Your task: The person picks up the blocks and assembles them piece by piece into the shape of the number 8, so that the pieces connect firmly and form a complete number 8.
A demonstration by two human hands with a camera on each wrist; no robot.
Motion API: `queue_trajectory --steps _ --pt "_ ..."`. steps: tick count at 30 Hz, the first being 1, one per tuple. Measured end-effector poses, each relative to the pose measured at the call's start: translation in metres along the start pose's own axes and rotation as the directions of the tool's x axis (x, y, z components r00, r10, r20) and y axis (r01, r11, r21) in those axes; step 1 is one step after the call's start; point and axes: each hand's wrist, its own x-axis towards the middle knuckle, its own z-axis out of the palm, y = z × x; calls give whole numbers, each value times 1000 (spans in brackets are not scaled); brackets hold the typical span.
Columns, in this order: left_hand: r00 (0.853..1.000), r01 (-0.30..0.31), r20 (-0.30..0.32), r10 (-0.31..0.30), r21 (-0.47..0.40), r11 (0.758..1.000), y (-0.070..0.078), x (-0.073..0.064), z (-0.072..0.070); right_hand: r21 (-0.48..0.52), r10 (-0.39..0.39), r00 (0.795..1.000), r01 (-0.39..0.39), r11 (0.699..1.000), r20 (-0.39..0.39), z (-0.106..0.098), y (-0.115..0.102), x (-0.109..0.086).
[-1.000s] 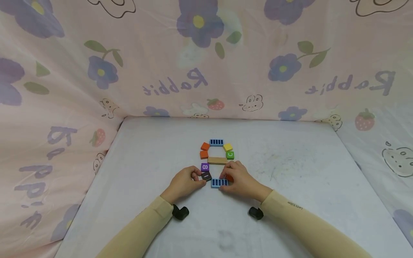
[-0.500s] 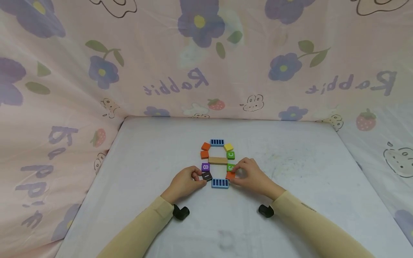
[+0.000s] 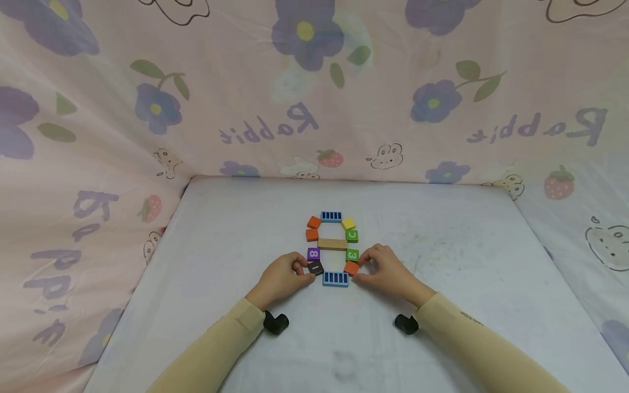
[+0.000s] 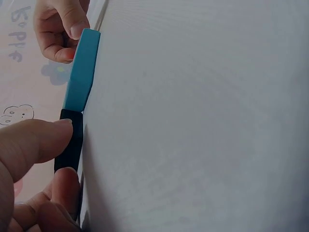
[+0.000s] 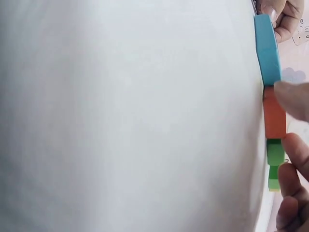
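Observation:
Small coloured blocks lie on the white table in a figure like an 8. My left hand [image 3: 284, 275] pinches a black block [image 3: 315, 268] between thumb and fingers at the lower left of the figure. Opposite, my right hand [image 3: 388, 274] has thumb and forefinger at the corners of an orange block [image 5: 274, 113], pinching it. Between these two blocks lies a blue striped block [image 3: 336, 279], whose side shows in the left wrist view. Above the black block is a purple block [image 3: 313, 254] marked 8; a green block [image 3: 352, 255] marked 3 lies above the orange one.
A wooden bar [image 3: 332, 244] crosses the figure's middle. Beyond it are two orange blocks, a green block [image 3: 351, 236], a yellow block [image 3: 348, 223] and another blue striped block [image 3: 331, 216]. A printed curtain [image 3: 344, 109] hangs behind and beside the table [image 3: 236, 218].
My right hand has moved right from over the near blue striped block to the orange block's outer side, uncovering the green block marked 3. The left hand has stayed at the black block.

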Motion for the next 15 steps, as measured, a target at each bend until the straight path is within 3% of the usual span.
queue_trajectory --steps 15 --pt "1000 -7 -1 7 4 1000 -3 2 1 -27 -42 999 41 999 -34 -1 -7 -2"
